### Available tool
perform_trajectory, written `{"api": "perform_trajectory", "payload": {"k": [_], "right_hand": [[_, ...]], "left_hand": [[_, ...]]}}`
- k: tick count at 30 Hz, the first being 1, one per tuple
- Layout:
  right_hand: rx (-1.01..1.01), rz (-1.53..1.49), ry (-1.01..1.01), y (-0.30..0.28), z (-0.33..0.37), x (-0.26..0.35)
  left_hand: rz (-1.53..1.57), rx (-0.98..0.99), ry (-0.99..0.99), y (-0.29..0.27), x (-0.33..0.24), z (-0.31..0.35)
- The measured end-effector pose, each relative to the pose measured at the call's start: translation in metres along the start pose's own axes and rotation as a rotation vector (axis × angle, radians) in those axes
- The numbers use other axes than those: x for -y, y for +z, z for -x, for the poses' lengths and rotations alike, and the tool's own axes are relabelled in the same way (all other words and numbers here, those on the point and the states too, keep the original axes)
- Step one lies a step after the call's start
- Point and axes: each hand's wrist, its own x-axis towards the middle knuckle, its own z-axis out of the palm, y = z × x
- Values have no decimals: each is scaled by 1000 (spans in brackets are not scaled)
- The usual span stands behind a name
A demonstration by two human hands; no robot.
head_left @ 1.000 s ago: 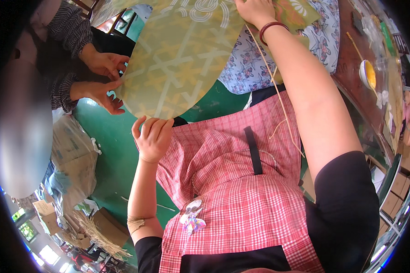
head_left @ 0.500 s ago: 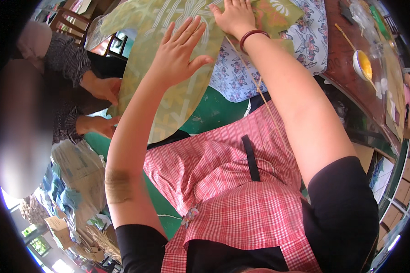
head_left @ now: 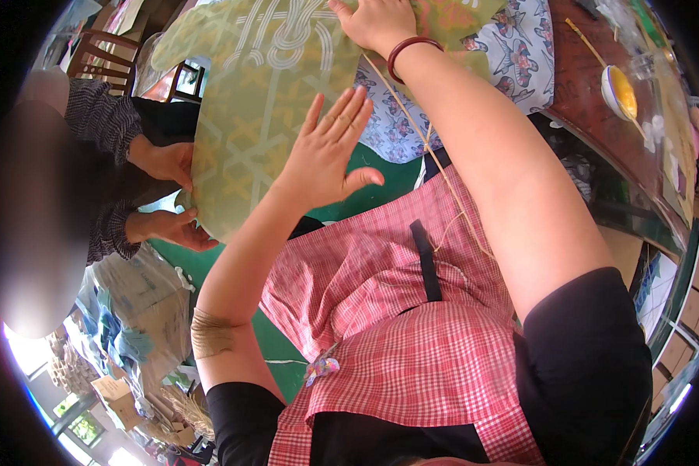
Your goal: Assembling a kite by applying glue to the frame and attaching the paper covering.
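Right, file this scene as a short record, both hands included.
left hand: open, overlapping the right edge of the green sheet; contact unclear
right hand: thumb spread, over the sheet's upper part, partly cut off by the frame
co-worker's hands: at the sheet's left edge
thin strip: slanting beside the right forearm, down to the checked apron
bowl: yellow contents, on the brown table

The left hand (head_left: 318,159) is holding its fingers (head_left: 312,116) straight and thumb (head_left: 363,180) apart, its elbow (head_left: 227,304) bending. The right arm (head_left: 512,171) is lying outstretched, the right hand (head_left: 379,25) resting far off.
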Motion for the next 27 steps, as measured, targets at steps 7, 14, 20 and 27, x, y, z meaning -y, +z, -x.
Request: {"api": "perform_trajectory", "payload": {"k": [7, 14, 20, 27], "right_hand": [[72, 23, 23, -7, 2, 9], [88, 42, -2, -2, -1, 8], [75, 92, 3, 6, -4, 6], [87, 100, 2, 4, -2, 9]], "left_hand": [[19, 33, -184, 0, -33, 62], [-39, -65, -618, 6, -63, 125], [-80, -68, -819, 11, -65, 166], [-124, -165, -998, 14, -52, 199]]}}
